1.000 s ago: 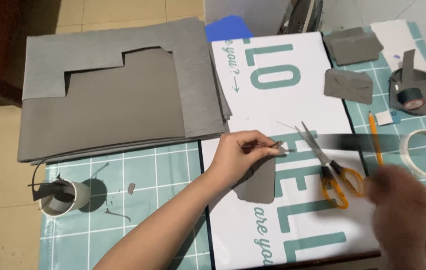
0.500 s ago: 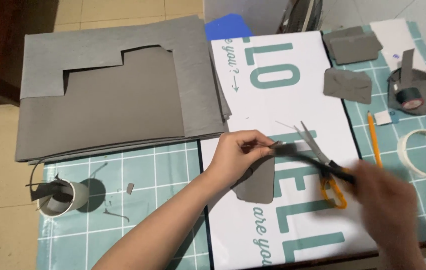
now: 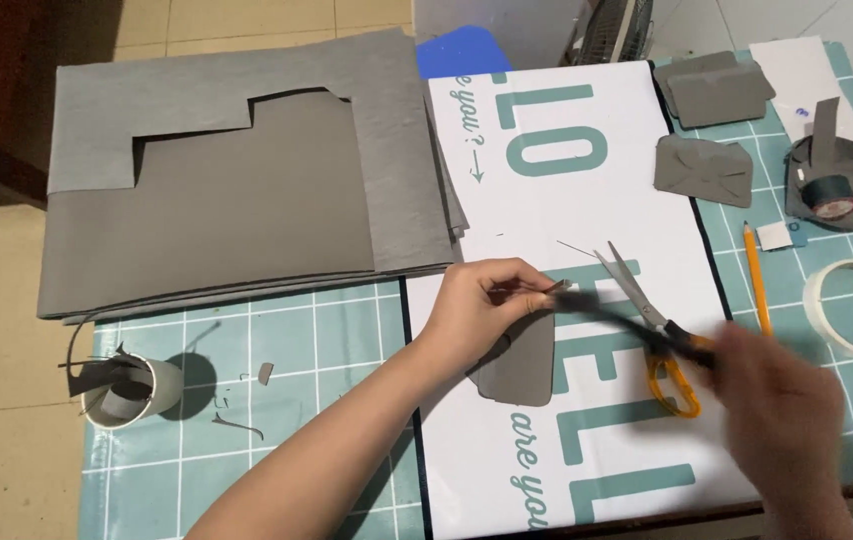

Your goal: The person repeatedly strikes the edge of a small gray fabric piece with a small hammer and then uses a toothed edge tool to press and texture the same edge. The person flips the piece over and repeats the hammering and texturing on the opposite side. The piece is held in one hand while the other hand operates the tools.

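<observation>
My left hand (image 3: 482, 305) pinches the top edge of a small grey cut piece (image 3: 522, 365) with a rounded lower end, which lies on a white poster with teal letters (image 3: 587, 190). My right hand (image 3: 782, 425) is blurred at the lower right. It grips a thin dark strip-like thing (image 3: 627, 318) that reaches up-left to my left fingertips. What the dark thing is cannot be told. Orange-handled scissors (image 3: 662, 345) lie shut on the poster, just under that strip.
A stack of large grey sheets (image 3: 247, 200) fills the upper left. On the teal cutting mat (image 3: 297, 400) stands a paper cup of grey scraps (image 3: 127, 392). To the right lie a pencil (image 3: 757, 275), a white tape roll (image 3: 852, 305), a black tape roll (image 3: 832, 192) and grey cut pieces (image 3: 704, 170).
My right hand has swung from the right edge down and in toward the scissors, and the dark strip now slants to my left fingertips. My left hand has kept its pinch on the grey piece.
</observation>
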